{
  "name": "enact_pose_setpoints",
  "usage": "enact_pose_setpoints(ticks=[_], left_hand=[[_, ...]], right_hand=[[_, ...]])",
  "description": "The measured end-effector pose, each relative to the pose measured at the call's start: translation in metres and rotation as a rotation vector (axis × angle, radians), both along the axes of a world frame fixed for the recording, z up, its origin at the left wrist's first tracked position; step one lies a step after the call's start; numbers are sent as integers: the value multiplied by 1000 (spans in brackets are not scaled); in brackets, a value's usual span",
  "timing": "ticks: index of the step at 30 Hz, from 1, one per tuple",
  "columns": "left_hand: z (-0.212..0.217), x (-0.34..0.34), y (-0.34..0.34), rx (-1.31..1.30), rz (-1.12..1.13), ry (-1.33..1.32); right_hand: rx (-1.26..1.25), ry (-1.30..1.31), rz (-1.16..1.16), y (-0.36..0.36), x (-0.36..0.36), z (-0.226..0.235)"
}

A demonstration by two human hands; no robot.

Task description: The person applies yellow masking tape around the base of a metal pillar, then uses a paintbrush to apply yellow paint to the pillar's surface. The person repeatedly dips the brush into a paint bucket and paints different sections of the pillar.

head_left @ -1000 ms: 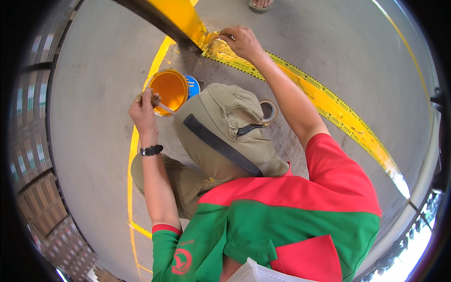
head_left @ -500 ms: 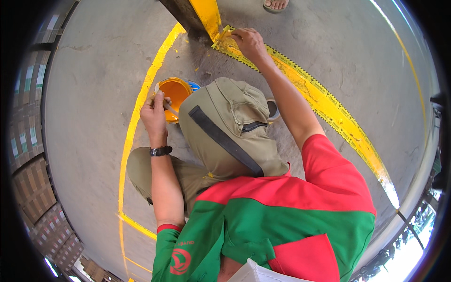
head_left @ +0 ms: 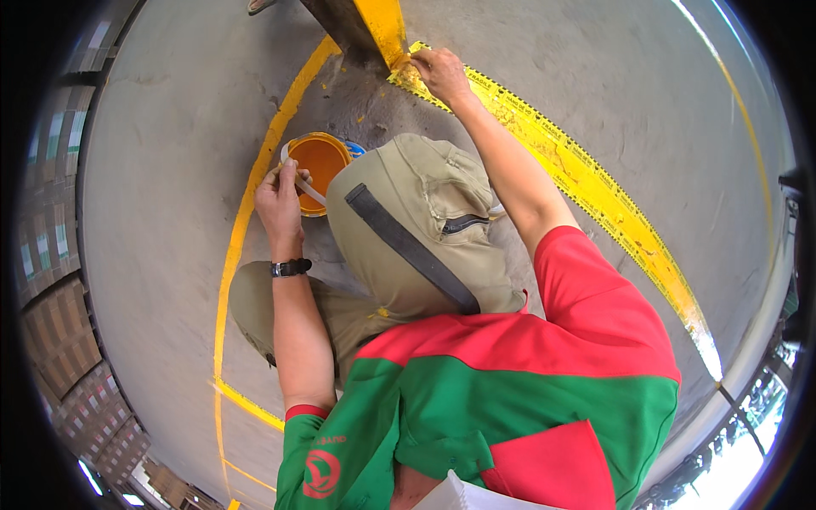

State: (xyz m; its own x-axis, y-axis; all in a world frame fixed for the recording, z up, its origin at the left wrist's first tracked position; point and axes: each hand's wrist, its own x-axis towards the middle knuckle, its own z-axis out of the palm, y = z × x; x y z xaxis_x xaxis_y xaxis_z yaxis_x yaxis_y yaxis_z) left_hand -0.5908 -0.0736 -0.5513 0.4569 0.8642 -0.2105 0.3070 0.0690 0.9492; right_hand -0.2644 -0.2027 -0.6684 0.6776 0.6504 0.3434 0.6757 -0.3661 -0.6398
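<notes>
My left hand (head_left: 280,200) grips the thin white handle of a small blue paint bucket (head_left: 319,161) filled with orange-yellow paint, which rests on the concrete floor. My right hand (head_left: 438,72) reaches forward to the foot of a yellow-painted post (head_left: 378,25). Its fingers are pinched on what looks like a small brush touching the yellow floor stripe (head_left: 586,183). A khaki hat (head_left: 416,229) hides my knees and part of the bucket.
A curved yellow line (head_left: 242,221) runs along the grey concrete floor (head_left: 161,170) to the left of the bucket. Someone else's foot (head_left: 259,5) shows at the top edge. Stacked crates (head_left: 59,340) stand at the far left.
The view has swung a little, so the post now sits nearer the top centre. Both hands keep their places: left on the bucket handle, right at the post's foot.
</notes>
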Motion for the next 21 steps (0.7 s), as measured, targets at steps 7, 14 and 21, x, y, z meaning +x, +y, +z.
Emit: enact_pose_setpoints(ticks=[7, 14, 21], left_hand=[[-4, -2, 0, 7, 4, -6], [3, 4, 1, -1, 65, 69], [-3, 4, -1, -11, 31, 33]], right_hand=[[203, -175, -59, -23, 7, 15], [200, -167, -26, 3, -1, 42], [298, -196, -12, -45, -3, 93]])
